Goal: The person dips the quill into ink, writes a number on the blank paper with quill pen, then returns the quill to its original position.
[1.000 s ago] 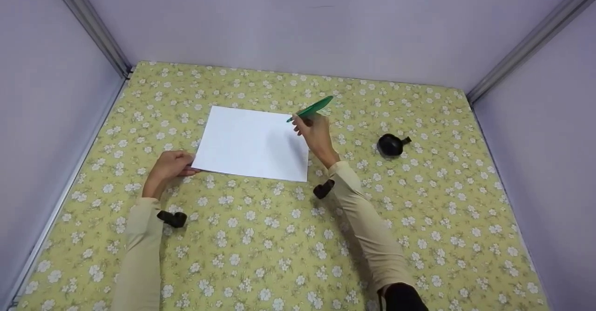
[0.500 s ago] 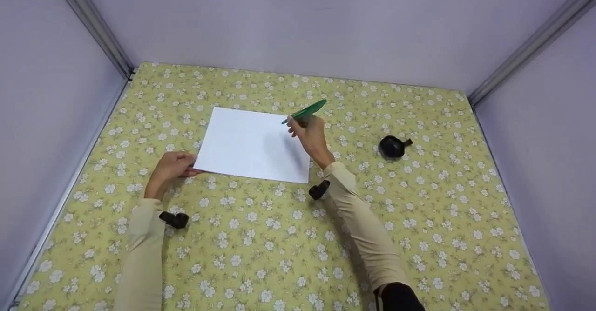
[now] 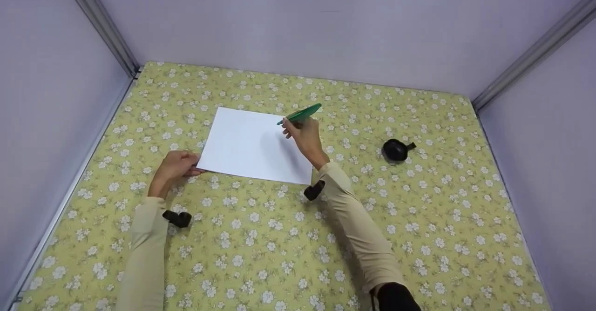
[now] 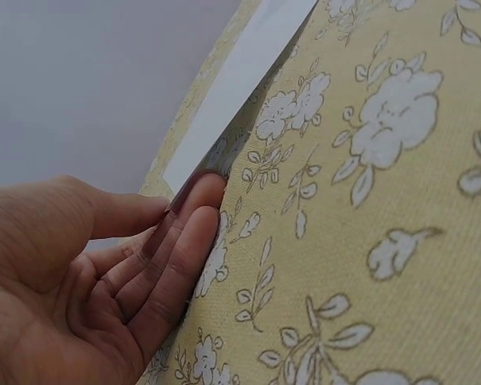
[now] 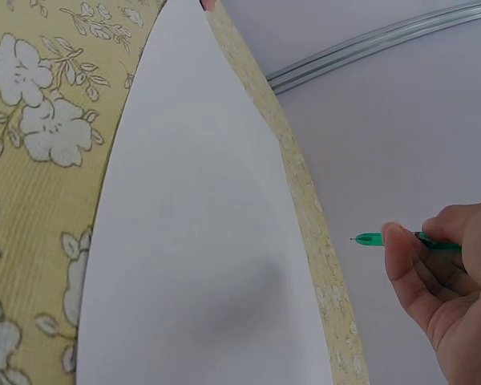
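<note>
A blank white sheet of paper (image 3: 242, 145) lies on the flowered cloth. At its near left corner my left hand (image 3: 177, 165) pinches it, thumb on top and fingers beneath; the left wrist view shows this corner of the paper (image 4: 216, 120) lifted slightly off the cloth. My right hand (image 3: 305, 138) holds a green pen (image 3: 302, 114) above the sheet's far right part, its rear end broad and feather-like. In the right wrist view the pen's bare tip (image 5: 361, 239) points away from the fingers, clear of the paper, and a soft shadow falls on the sheet.
A small black pan-shaped dish with a short handle (image 3: 396, 150) stands to the right of the paper. Yellow flowered cloth (image 3: 260, 264) covers the table. Pale walls (image 3: 298, 27) enclose it at the back and both sides, with metal rails at the corners.
My right hand has drifted slightly left over the paper with the pen. The left hand keeps its pinch on the corner. The whole view has shifted a little.
</note>
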Motion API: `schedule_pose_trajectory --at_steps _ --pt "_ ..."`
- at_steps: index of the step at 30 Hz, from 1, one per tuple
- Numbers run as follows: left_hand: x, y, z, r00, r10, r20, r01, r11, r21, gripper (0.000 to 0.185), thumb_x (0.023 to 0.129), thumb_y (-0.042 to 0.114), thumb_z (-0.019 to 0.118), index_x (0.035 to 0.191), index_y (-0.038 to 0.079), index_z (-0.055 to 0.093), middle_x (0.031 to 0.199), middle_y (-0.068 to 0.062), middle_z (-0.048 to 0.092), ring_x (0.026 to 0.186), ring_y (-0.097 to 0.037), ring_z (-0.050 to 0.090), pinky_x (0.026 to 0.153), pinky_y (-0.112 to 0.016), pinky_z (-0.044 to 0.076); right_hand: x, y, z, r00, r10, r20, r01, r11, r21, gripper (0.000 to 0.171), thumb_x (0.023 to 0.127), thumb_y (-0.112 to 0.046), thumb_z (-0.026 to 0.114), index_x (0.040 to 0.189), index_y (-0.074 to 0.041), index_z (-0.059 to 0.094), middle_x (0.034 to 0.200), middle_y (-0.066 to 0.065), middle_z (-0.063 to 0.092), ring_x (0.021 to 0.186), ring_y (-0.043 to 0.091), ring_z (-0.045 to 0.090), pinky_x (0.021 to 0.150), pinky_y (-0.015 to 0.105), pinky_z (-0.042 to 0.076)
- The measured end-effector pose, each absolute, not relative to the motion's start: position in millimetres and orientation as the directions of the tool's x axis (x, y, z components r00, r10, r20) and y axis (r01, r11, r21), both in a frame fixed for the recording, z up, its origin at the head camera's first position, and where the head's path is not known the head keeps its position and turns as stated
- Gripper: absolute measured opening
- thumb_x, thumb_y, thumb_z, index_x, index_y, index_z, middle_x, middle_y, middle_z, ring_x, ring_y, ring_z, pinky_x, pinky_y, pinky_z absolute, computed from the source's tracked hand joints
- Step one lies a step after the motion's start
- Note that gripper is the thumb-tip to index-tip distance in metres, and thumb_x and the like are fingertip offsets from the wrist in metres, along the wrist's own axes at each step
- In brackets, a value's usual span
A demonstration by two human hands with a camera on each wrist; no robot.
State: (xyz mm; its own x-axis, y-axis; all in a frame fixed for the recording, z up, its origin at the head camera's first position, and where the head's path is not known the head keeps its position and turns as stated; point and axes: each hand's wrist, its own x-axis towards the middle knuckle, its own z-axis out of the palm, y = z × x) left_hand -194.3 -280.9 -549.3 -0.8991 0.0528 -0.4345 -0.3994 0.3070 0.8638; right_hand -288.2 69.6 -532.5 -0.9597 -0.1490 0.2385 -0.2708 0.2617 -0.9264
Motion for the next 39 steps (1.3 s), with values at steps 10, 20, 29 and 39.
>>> schedule_pose_trajectory --at_steps 10,20,29,39 --pt "-193.1 -283.5 -547.3 -0.902 0.04 -0.431 -0.401 0.297 0.867 0.045 0.112 0.021 0.05 0.138 -0.016 0.054 0.093 0.001 0.071 0.078 -0.001 0.073 0.077 -0.018 0.061 -291.9 59.4 -534.5 -0.935 -0.201 0.291 -0.334 0.225 -0.916 0.019 0.103 -0.005 0.067 0.102 0.013 0.074 0.093 0.027 0.075 0.076 0.031 0.074 0.066 0.029 0.061" --pt "-189.2 -287.8 -549.0 -0.904 0.049 -0.424 -0.388 0.323 0.863 0.049 0.113 0.023 0.05 0.142 -0.016 0.051 0.099 -0.002 0.072 0.08 -0.001 0.073 0.079 -0.018 0.06 -290.8 45.4 -539.9 -0.934 -0.246 0.26 -0.318 0.235 -0.919 0.019 0.103 -0.005 0.067 0.104 0.013 0.074 0.094 0.03 0.075 0.07 0.019 0.072 0.065 0.029 0.062" --pt "-190.0 -283.8 -549.9 -0.915 0.04 -0.402 -0.368 0.325 0.871 0.047 0.112 0.023 0.05 0.139 -0.015 0.055 0.099 -0.003 0.073 0.08 -0.001 0.073 0.079 -0.019 0.061 -292.7 38.2 -540.2 -0.953 -0.206 0.223 -0.262 0.185 -0.947 0.017 0.103 -0.003 0.066 0.103 0.014 0.072 0.098 0.034 0.073 0.076 0.032 0.074 0.067 0.034 0.063" --pt "-190.2 -279.3 -551.1 -0.919 0.025 -0.394 -0.364 0.328 0.872 0.044 0.112 0.021 0.051 0.134 -0.016 0.058 0.095 -0.001 0.072 0.078 -0.001 0.072 0.077 -0.018 0.06 -295.8 37.2 -546.0 -0.958 -0.16 0.238 -0.266 0.184 -0.946 0.015 0.103 -0.002 0.066 0.102 0.012 0.071 0.095 0.033 0.073 0.071 0.021 0.071 0.064 0.026 0.06"
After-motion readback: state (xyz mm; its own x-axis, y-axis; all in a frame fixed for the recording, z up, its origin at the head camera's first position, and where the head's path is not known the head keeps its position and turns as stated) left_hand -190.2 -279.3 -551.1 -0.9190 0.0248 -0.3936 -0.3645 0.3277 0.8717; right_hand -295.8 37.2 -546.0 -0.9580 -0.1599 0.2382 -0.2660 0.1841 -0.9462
